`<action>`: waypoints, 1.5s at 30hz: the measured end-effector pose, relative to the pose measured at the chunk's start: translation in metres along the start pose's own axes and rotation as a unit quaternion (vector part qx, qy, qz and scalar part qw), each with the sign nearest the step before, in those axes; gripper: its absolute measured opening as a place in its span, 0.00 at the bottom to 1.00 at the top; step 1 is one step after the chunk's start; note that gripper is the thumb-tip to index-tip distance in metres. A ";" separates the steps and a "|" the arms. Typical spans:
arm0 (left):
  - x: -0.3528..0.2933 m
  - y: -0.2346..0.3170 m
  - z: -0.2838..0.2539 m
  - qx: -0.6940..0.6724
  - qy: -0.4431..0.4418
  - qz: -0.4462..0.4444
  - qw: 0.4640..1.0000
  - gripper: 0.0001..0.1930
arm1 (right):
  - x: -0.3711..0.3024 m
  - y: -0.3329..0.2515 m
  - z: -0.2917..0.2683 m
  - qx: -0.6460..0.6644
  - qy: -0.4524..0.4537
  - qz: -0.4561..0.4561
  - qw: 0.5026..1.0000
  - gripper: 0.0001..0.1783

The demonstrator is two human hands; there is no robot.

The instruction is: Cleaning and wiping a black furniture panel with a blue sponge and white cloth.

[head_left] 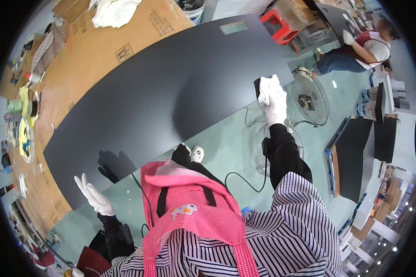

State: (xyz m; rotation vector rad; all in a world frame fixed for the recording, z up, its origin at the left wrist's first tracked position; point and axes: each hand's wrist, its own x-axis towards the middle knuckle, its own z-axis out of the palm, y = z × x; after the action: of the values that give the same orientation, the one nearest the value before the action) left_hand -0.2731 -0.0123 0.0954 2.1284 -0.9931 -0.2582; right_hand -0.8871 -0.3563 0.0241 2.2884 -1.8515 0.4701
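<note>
A long dark grey panel [138, 97] lies across a cardboard-covered table, its near edge facing me. My right hand [276, 108], in a white knit glove, is closed on a crumpled white cloth [269, 87] by the panel's right end. Some small black thing shows beside the cloth; its kind is unclear. My left hand [93, 196], gloved in white too, is held with fingers stretched and apart near the panel's front left edge. It holds nothing, and its shadow falls on the panel. A pale rectangular patch [234, 28] shows at the panel's far right.
Cardboard [148, 27] covers the table, with a white cloth [115, 11] on its far side. Floor fans [309, 99] and a cable [249, 187] are on my right. Further off are a red stool [278, 25], stacked dark panels [353, 159] and a co-worker [356, 53] in white gloves.
</note>
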 end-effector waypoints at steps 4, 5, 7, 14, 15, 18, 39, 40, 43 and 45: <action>0.036 0.014 0.061 -0.133 0.001 -0.004 0.991 0.29 | 0.000 0.023 0.014 -0.034 -0.002 0.061 0.998 0.31; 0.044 0.034 0.076 -0.045 -0.016 0.000 0.999 0.28 | 0.009 0.030 0.014 -0.054 -0.024 0.082 0.995 0.30; 0.066 0.054 0.115 -0.069 -0.041 0.005 0.997 0.27 | 0.023 0.054 0.012 -0.073 -0.020 0.089 0.993 0.30; 0.091 0.108 0.205 -0.009 -0.093 0.072 0.993 0.24 | 0.057 0.119 0.020 -0.072 0.014 0.130 0.989 0.17; 0.091 0.112 0.215 0.082 -0.095 0.084 0.988 0.25 | 0.062 0.132 0.014 -0.130 -0.049 0.106 0.985 0.15; 0.086 0.110 0.241 0.198 -0.065 0.113 0.971 0.26 | 0.086 0.193 -0.010 -0.234 -0.211 0.135 0.940 0.16; 0.077 0.141 0.250 0.281 -0.026 0.076 0.956 0.27 | 0.119 -0.287 0.048 0.270 -0.096 -0.469 0.836 0.20; 0.075 0.140 0.248 0.285 -0.026 0.070 0.955 0.27 | 0.134 -0.293 0.045 0.213 -0.047 -0.436 0.873 0.17; 0.076 0.144 0.249 0.284 -0.024 0.058 0.957 0.27 | 0.185 -0.271 0.090 0.301 -0.140 -0.240 0.912 0.12; 0.077 0.145 0.249 0.274 -0.026 0.055 0.960 0.28 | 0.233 -0.234 0.112 0.273 -0.159 -0.165 0.934 0.10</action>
State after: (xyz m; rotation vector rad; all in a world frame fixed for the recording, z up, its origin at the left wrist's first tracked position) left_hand -0.4195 -0.2656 0.0363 2.5547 -1.3246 0.0248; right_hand -0.6010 -0.5554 0.0156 3.1417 -1.5348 0.6583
